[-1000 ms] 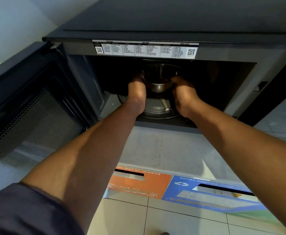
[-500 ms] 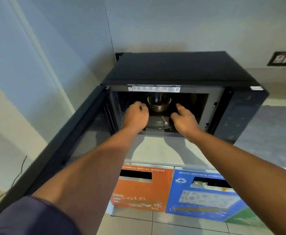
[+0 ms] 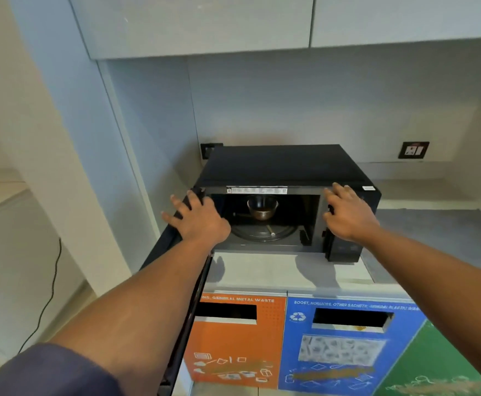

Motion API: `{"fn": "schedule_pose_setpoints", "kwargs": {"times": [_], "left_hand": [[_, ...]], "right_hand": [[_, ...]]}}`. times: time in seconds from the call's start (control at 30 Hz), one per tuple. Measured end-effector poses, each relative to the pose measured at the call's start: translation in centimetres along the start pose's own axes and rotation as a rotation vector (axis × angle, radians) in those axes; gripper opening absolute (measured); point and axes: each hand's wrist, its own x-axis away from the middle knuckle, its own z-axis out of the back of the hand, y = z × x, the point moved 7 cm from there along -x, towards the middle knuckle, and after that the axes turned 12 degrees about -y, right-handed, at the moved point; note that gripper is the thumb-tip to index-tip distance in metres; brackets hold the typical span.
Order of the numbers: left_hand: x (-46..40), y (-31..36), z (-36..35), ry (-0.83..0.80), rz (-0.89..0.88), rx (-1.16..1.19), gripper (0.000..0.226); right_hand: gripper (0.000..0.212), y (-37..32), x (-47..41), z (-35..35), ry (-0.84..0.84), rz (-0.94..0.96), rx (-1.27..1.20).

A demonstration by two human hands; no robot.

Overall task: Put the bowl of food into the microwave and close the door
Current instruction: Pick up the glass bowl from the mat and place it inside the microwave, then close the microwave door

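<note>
1. Bowl (image 3: 262, 209) sat on the glass turntable (image 3: 262, 234) inside the microwave (image 3: 279, 167), towards the back; it lay between the two hands and beyond them, touched by neither.
2. Left hand (image 3: 198, 221) – fingers spread, palm on the top edge of the open door (image 3: 176, 281); not clenched.
3. Right hand (image 3: 348, 214) – fingers splayed, over the microwave's front right frame; contact could not be judged.
4. Bowl held something brown; the bins (image 3: 265, 341) below showed dark slots, contents unclear.

Bowl (image 3: 262, 208) inside the open microwave (image 3: 285, 167).
Left hand (image 3: 198, 220) lies spread on the swung-out door (image 3: 176, 281); right hand (image 3: 348, 217), fingers spread, rests against the microwave's front right corner.
</note>
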Motion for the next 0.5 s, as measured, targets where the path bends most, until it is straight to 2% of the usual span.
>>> {"fn": "schedule_pose_setpoints", "kwargs": {"times": [0.1,0.3,0.5], "left_hand": [[0.6,-1.4,-0.6,-0.099,0.058,0.015,0.084],[1.4,-1.5,-0.4,-0.135,0.053,-0.043,0.087],[2.0,-0.2,-0.2,-0.17,0.028,-0.127,0.088]], "right_hand": [[0.075,1.3,-0.5,0.1,-0.045,-0.013,0.057],[0.081,3.2,-1.2,-1.0,-0.165,-0.066,0.088],[0.077,3.7,-1.6,-0.7,-0.127,-0.013,0.124]]}}
